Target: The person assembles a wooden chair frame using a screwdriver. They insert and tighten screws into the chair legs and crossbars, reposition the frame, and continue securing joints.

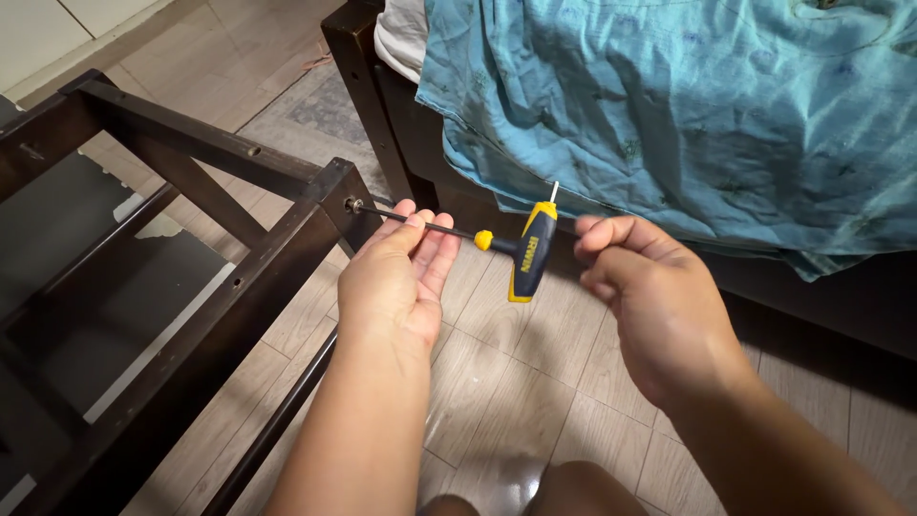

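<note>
Your left hand (394, 277) is open, palm up, fingers cradling the thin shaft of the T-handle hex key (523, 256). Your right hand (635, 277) hovers loosely curled just beside the yellow-and-blue handle, apparently not gripping it. The key's tip meets a bolt (354, 204) in the dark wooden frame (239, 287), beside the bed with its teal sheet (688, 105).

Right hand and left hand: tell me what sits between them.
The blue-and-yellow T-handle of the hex key lies between the left hand and right hand, seen in the head view; neither hand grips it.
</note>
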